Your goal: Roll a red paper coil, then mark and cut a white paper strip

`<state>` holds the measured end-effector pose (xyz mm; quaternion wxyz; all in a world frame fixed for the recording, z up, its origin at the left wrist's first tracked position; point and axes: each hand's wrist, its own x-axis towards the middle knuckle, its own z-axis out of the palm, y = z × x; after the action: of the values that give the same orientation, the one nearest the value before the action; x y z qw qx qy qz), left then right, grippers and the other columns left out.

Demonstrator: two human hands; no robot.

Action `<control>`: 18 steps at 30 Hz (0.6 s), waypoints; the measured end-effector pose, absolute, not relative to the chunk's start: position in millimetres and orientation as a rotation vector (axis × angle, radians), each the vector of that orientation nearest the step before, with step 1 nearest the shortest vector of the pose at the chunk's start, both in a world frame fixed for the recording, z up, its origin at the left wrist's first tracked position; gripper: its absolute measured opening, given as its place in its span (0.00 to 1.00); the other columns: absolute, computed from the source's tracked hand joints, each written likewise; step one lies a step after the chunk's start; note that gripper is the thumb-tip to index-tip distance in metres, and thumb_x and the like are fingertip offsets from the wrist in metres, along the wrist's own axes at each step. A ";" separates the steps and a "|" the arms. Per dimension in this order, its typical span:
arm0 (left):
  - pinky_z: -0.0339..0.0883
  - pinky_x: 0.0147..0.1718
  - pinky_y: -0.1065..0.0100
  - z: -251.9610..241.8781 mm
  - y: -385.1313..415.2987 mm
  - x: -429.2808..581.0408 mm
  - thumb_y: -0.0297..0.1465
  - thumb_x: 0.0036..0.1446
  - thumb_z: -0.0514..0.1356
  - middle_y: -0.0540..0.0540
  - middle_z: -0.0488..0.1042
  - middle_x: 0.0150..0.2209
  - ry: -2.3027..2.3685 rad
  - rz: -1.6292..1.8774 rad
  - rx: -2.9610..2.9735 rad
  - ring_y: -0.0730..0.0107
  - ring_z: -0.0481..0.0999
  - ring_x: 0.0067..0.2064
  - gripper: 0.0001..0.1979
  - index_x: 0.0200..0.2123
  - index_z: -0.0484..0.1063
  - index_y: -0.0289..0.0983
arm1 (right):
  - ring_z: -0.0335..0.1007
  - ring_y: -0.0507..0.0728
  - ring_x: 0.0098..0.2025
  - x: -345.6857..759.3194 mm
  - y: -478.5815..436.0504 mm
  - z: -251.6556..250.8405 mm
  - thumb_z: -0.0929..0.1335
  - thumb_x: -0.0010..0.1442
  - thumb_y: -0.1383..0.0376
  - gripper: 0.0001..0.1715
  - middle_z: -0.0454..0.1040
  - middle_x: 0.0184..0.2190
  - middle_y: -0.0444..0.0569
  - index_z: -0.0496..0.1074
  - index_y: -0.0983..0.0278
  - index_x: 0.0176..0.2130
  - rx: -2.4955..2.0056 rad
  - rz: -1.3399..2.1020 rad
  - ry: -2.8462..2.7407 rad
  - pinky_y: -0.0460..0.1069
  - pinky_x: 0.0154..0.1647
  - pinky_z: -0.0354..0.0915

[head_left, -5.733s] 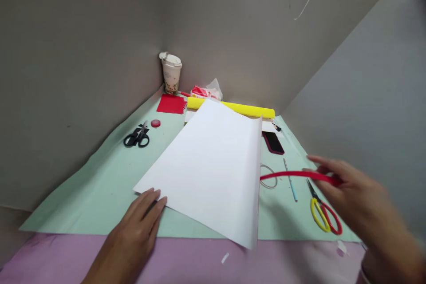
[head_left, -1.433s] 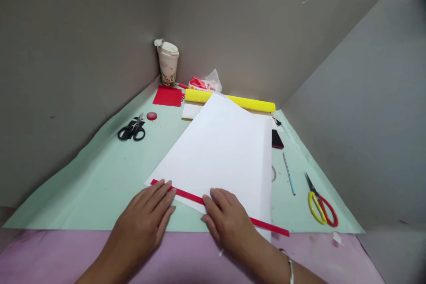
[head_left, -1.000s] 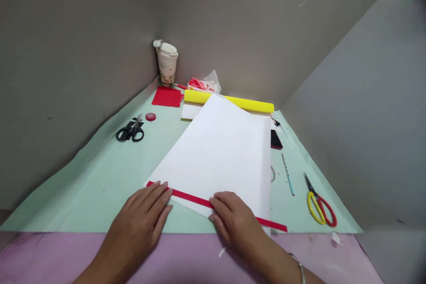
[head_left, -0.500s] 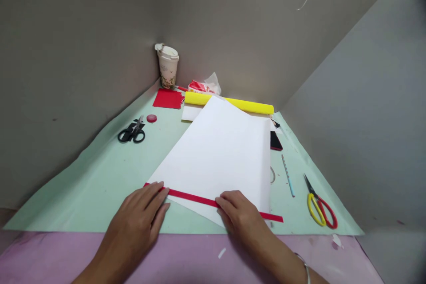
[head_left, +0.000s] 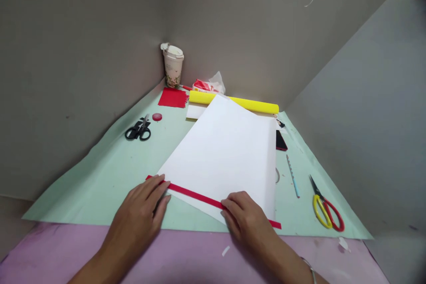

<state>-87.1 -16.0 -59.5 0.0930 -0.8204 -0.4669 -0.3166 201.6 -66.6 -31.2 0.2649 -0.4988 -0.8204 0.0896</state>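
A narrow red paper strip lies slanted across the lower part of a large white sheet of paper. Both its ends reach past the sheet's sides. My left hand presses its fingertips on the strip near the left end, the thumb lower down and apart from it. My right hand has curled fingers and holds the strip right of its middle, over the sheet's bottom edge. That hand hides part of the strip and the sheet's lower corner.
A yellow roll lies behind the sheet. Black scissors, red tape, red paper and a lidded cup are at left. Right are a phone, pencil and yellow-red scissors. Walls enclose the back.
The red strip has turned slightly, its right end now nearer to me, and has shifted left over the sheet. Both hands stay on it. The camera view has swung slightly left.
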 end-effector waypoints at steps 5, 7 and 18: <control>0.74 0.52 0.52 -59.1 -11.9 -88.4 0.33 0.68 0.54 0.35 0.80 0.54 -1.405 -0.912 -2.489 0.50 0.80 0.54 0.18 0.54 0.77 0.32 | 0.71 0.60 0.43 204.6 -67.4 -17.3 0.65 0.69 0.71 0.09 0.74 0.42 0.54 0.75 0.64 0.45 -1.410 0.388 -2.295 0.56 0.44 0.73; 0.75 0.51 0.53 -55.9 -8.8 -87.6 0.31 0.67 0.53 0.36 0.81 0.54 -1.392 -0.854 -2.537 0.51 0.81 0.53 0.18 0.54 0.77 0.34 | 0.71 0.60 0.44 207.1 -64.8 -9.7 0.66 0.68 0.71 0.08 0.74 0.42 0.53 0.74 0.63 0.45 -1.451 0.465 -2.360 0.56 0.45 0.74; 0.77 0.51 0.54 -48.4 3.0 -72.4 0.32 0.69 0.50 0.34 0.80 0.55 -1.441 -0.795 -2.558 0.52 0.81 0.53 0.19 0.52 0.78 0.32 | 0.69 0.59 0.42 205.5 -52.1 0.9 0.65 0.69 0.70 0.05 0.71 0.41 0.51 0.71 0.63 0.42 -1.542 0.524 -2.571 0.56 0.44 0.72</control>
<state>-72.4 3.0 -48.4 0.0499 -0.8400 -0.4730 -0.2610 205.5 -52.1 0.9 0.0488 -0.5061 -0.8437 0.1721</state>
